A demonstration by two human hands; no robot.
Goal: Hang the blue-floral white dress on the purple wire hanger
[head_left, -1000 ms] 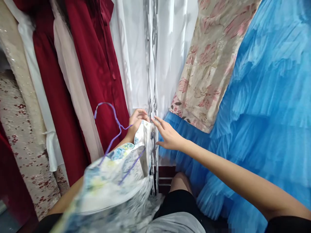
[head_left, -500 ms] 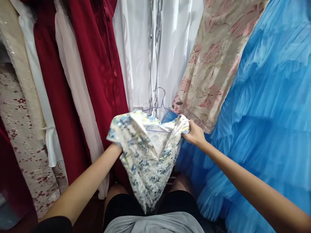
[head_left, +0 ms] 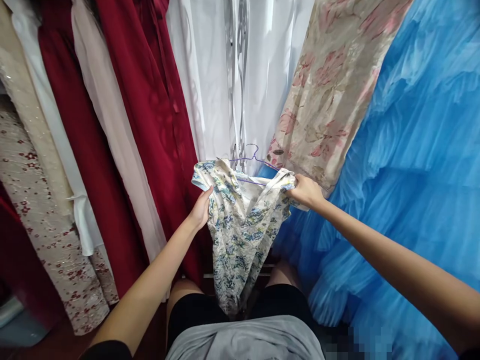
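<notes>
A white blouse (head_left: 240, 235) with a blue, green and yellow floral print hangs in front of me, its V-neck facing me. Inside its shoulders runs a thin purple clothes hanger (head_left: 254, 156), whose hook points up. My left hand (head_left: 201, 209) grips the blouse's side just under the left sleeve, thumb on the front; its other fingers are behind the cloth. At the opposite shoulder, my right hand (head_left: 304, 191) pinches the sleeve by the hanger's end. The lower part of the blouse falls in folds between my knees.
Dark red dresses (head_left: 142, 115), a pale pink one and a beige one with red flowers (head_left: 56, 250) hang at left. White cloth (head_left: 210, 80) hangs behind the blouse. To the right are a beige floral dress (head_left: 318, 100) and a blue ruffled tulle gown (head_left: 420, 175).
My left hand has come out from inside the left sleeve and now holds the blouse's side from outside. The blouse's left shoulder lies flatter over the hanger. My right hand keeps its hold.
</notes>
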